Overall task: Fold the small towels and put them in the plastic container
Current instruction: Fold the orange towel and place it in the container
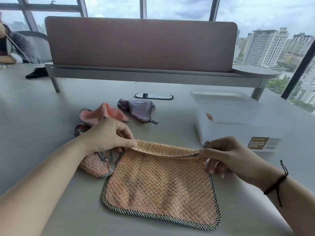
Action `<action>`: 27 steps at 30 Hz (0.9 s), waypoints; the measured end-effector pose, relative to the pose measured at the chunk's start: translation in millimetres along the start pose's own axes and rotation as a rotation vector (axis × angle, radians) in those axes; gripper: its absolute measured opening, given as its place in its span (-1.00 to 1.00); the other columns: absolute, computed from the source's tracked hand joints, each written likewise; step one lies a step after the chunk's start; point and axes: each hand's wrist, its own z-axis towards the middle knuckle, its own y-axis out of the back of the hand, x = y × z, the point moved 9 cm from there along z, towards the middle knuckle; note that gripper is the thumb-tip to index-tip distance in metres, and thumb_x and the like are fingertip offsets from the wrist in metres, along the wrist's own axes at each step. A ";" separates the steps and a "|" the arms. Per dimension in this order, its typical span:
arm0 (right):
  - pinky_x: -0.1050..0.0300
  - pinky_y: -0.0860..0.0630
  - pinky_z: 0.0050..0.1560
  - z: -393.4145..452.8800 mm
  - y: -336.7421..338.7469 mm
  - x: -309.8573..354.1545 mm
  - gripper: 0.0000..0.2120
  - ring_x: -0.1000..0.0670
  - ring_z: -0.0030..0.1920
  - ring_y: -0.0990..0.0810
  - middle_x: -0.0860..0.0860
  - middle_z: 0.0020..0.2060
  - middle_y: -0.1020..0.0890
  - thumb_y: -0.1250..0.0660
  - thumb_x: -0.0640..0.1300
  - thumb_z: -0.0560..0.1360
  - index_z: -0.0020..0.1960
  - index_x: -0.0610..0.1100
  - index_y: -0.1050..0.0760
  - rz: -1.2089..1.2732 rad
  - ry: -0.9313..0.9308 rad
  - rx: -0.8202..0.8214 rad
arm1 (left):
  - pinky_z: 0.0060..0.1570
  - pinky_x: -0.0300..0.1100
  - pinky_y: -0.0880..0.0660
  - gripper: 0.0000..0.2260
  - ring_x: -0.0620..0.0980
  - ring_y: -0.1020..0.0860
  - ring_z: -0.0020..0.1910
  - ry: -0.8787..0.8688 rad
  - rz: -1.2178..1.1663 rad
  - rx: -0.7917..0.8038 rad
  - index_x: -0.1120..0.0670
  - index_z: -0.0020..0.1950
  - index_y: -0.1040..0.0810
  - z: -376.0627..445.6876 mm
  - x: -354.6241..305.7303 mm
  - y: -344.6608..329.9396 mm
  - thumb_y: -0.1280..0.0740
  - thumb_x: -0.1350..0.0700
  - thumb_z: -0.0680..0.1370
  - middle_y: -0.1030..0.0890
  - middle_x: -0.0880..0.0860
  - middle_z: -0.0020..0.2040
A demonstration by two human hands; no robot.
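An orange towel [160, 188] with checked trim lies flat on the grey table [34, 133] in front of me. Its far edge is lifted and curled over toward me. My left hand [109, 133] pinches the far left corner; my right hand [226, 155] pinches the far right corner. A pink towel [95, 166] lies crumpled just left of it, partly under my left arm. Another pink towel [104, 114] and a purple towel [139, 109] lie bunched farther back. The clear plastic container [238, 132] stands open at the right, with a bit of pink cloth inside.
The container's lid [219, 96] leans behind it. A padded desk divider [141, 43] on metal legs blocks the far side. A cable port [153, 96] is set in the table. A seated person [13, 46] is at far left, with a black object [36, 73] nearby.
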 end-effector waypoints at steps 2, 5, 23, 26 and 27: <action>0.20 -0.43 -0.59 -0.3 0.5 -0.1 -0.45 -0.09 -0.47 -0.57 -0.27 -0.24 -0.70 -0.51 0.21 0.34 -0.20 -0.34 -0.64 0.081 -0.023 -0.002 | -0.31 -0.14 -0.60 -0.88 0.02 -0.65 -0.33 -0.001 0.001 0.027 0.07 -0.20 -0.71 -1.0 -1.0 -2.6 -0.61 0.17 0.35 -0.73 0.11 -0.24; 0.19 -0.44 -0.57 1.7 5.7 -0.7 -0.31 -0.14 -0.47 -0.54 -0.30 -0.29 -0.68 -0.44 0.34 0.26 -0.18 -0.35 -0.64 0.075 -0.034 -0.055 | -0.38 -0.17 -0.56 -0.84 -0.05 -0.63 -0.38 -0.007 0.013 0.066 0.08 -0.17 -0.70 -2.0 -3.6 -8.2 -0.61 0.21 0.34 -0.72 0.12 -0.23; 0.34 -0.33 -0.50 3.7 6.9 1.3 -0.92 0.17 -0.52 -0.44 0.01 -0.46 -0.64 -0.57 -0.18 0.33 -0.26 -0.04 -0.70 -0.440 0.054 -0.044 | -0.39 -0.10 -0.57 -0.85 0.06 -0.60 -0.41 0.009 0.091 0.078 0.00 -0.15 -0.69 0.2 -1.6 -13.6 -0.57 0.23 0.40 -0.72 0.03 -0.20; 0.34 -0.32 -0.48 4.1 3.0 -0.9 -0.92 0.18 -0.51 -0.44 0.05 -0.48 -0.62 -0.58 -0.15 0.33 -0.22 -0.02 -0.71 -0.457 0.052 0.009 | -0.38 -0.19 -0.55 -0.86 -0.12 -0.56 -0.40 -0.007 0.152 0.062 -0.04 -0.15 -0.70 0.5 -2.3 -12.8 -0.58 0.18 0.40 -0.71 -0.02 -0.21; 0.34 -0.31 -0.48 3.9 2.0 -1.4 -0.92 0.18 -0.52 -0.44 0.06 -0.49 -0.61 -0.59 -0.14 0.33 -0.21 -0.02 -0.71 -0.463 0.050 0.026 | -0.37 -0.29 -0.48 -0.86 -0.21 -0.51 -0.42 -0.021 0.218 0.052 -0.08 -0.16 -0.70 0.6 -3.1 -12.6 -0.58 0.14 0.39 -0.71 -0.08 -0.22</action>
